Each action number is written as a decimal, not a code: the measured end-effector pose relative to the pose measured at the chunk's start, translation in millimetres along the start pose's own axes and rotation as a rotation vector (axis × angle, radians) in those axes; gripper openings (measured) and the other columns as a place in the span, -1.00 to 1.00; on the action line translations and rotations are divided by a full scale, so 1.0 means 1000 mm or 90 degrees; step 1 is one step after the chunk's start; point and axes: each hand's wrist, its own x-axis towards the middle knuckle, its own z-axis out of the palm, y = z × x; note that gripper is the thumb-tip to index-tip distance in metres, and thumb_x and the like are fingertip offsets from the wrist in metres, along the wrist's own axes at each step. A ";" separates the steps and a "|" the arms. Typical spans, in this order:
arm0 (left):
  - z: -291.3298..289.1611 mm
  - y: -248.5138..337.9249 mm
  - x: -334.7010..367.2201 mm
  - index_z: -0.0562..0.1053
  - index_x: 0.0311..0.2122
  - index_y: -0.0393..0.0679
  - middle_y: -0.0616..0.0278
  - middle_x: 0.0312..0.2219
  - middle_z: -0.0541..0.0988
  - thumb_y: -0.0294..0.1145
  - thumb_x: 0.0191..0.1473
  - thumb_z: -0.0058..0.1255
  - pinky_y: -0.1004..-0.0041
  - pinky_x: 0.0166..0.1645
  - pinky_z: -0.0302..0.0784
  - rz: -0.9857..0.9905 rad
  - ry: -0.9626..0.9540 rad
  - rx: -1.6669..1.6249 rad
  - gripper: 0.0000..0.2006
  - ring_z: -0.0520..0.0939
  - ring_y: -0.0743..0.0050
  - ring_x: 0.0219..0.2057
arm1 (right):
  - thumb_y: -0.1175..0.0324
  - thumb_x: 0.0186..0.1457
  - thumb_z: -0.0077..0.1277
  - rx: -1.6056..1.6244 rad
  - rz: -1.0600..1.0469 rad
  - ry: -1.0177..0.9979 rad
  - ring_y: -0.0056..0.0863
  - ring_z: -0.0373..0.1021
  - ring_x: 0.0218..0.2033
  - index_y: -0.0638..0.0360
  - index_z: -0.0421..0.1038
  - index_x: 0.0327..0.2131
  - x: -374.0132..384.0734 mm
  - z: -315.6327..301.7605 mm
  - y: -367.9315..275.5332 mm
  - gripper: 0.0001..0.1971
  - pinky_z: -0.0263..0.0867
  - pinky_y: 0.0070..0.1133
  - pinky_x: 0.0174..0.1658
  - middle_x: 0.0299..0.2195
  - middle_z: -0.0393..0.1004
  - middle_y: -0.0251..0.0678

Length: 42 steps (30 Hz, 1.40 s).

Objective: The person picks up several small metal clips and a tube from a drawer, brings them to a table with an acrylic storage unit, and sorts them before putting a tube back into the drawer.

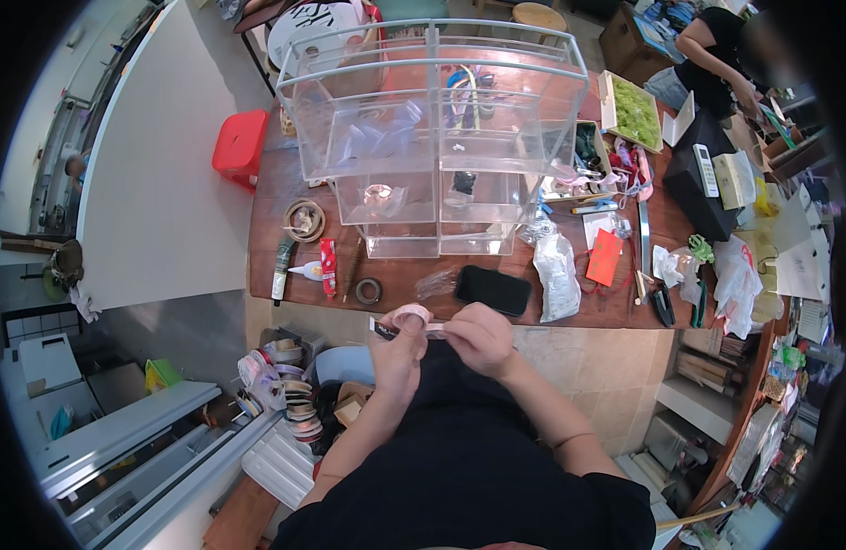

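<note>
In front of my body, near the table's front edge, my left hand (400, 359) is closed around a small roll of pink ribbon (412, 313). A small dark and white piece (381, 327) sticks out beside its thumb; I cannot make out its kind. My right hand (481, 339) pinches the loose strip of that ribbon, which runs short between both hands. Just beyond them, a black phone (493, 291) lies on the table (404, 275). A dark tape roll (369, 302) and a crumpled clear wrapper (435, 283) rest to the phone's left.
A clear tiered acrylic stand (438, 147) fills the table's middle. Glue bottles, a red packet (327, 267) and a tan tape ring lie left. A white plastic bag (558, 277), orange card (605, 258) and scissors lie right. Another person (716, 55) works at the far right.
</note>
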 end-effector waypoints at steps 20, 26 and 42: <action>-0.042 0.011 -0.013 0.48 -0.40 -0.31 0.21 -0.51 0.54 -0.43 -0.11 0.19 0.75 -0.59 0.19 -0.333 -0.355 0.198 -0.81 0.40 0.76 -0.64 | 0.58 -0.20 0.13 0.189 0.178 -0.252 -0.37 0.35 -0.53 0.27 0.39 -0.52 0.019 -0.019 0.014 -0.88 0.28 -0.56 -0.46 -0.57 0.40 -0.27; -0.058 -0.021 -0.016 0.37 -0.32 -0.28 0.13 -0.50 0.47 -0.30 0.01 0.10 0.72 -0.69 0.13 -0.285 -0.229 -0.227 -0.73 0.16 0.76 -0.77 | 0.57 -0.11 0.10 0.138 0.439 -0.058 -0.66 0.28 -0.52 0.28 0.35 -0.30 -0.001 0.027 -0.019 -0.77 0.25 -0.72 -0.47 -0.46 0.33 -0.35; -0.094 0.003 -0.018 0.41 -0.32 -0.26 0.29 -0.54 0.45 -0.44 -0.19 0.26 0.71 -0.69 0.06 -0.305 -0.332 0.051 -0.70 0.32 0.76 -0.69 | 0.48 -0.27 0.21 0.236 0.178 -0.356 -0.30 0.25 -0.21 0.20 0.40 -0.27 -0.013 0.016 -0.047 -0.63 0.19 -0.45 -0.14 -0.28 0.33 -0.28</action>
